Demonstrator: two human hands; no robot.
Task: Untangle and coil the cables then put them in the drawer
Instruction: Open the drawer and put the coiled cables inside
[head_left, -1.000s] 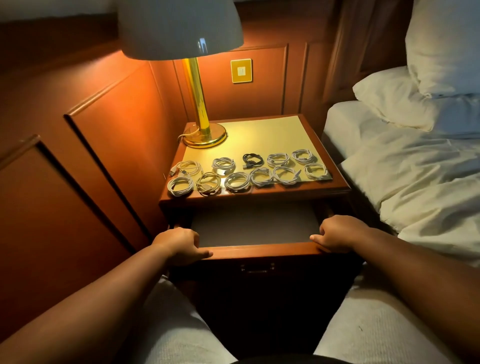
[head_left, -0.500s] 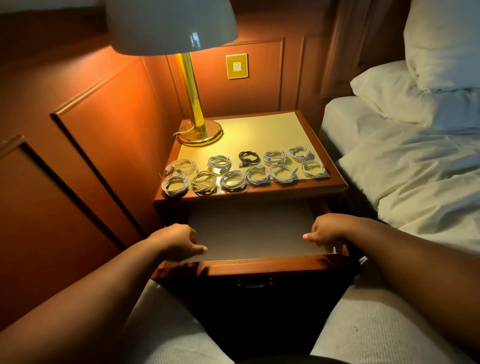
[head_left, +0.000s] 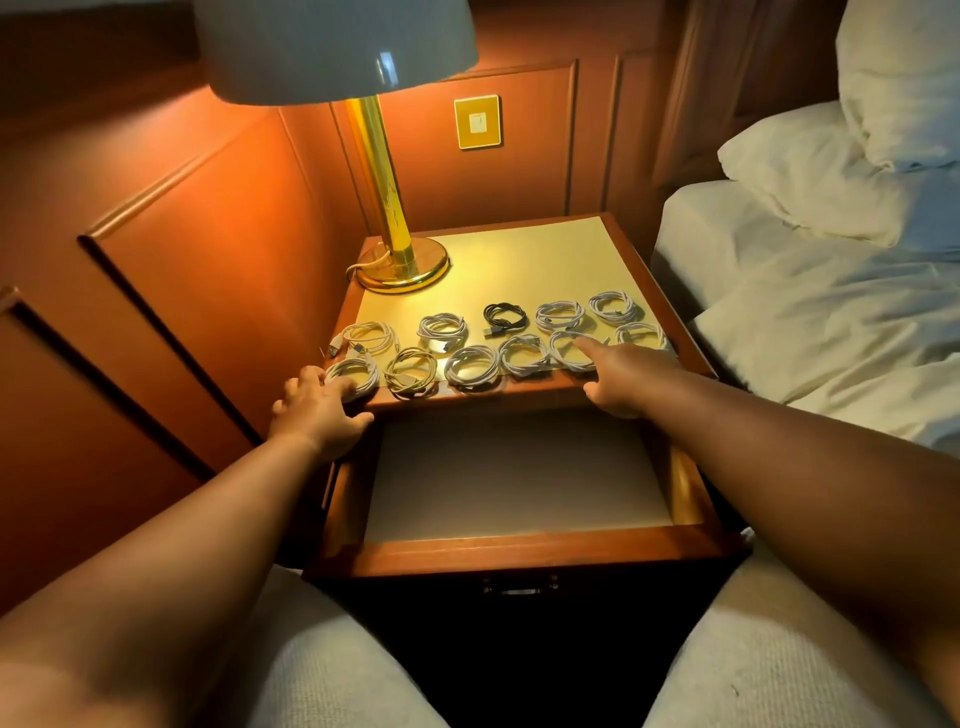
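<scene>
Your cables lie coiled in two rows along the front of the desk (head_left: 519, 260): white coils throughout, one black coil (head_left: 503, 316) in the back row. None is in the drawer yet. The drawer (head_left: 519, 548) stands pulled out beneath the desk's front edge, its pale floor bare, so the sorting looks finished and the stowing is what remains.

Your left hand (head_left: 317, 410) rests at the front left corner, its fingers (head_left: 340, 385) lying on the leftmost front coil (head_left: 356, 375), loosely bent; no firm grip on it is visible. Your right hand (head_left: 621, 376) reaches over the front edge with one finger stretched out onto a front-row coil (head_left: 569, 353), the other fingers tucked under; it holds nothing. Both hands sit at opposite ends of the row, which suggests you mean to lift from each side.

A lamp (head_left: 400, 260) stands at the back left. A bed (head_left: 805, 312) lies to the right.
</scene>
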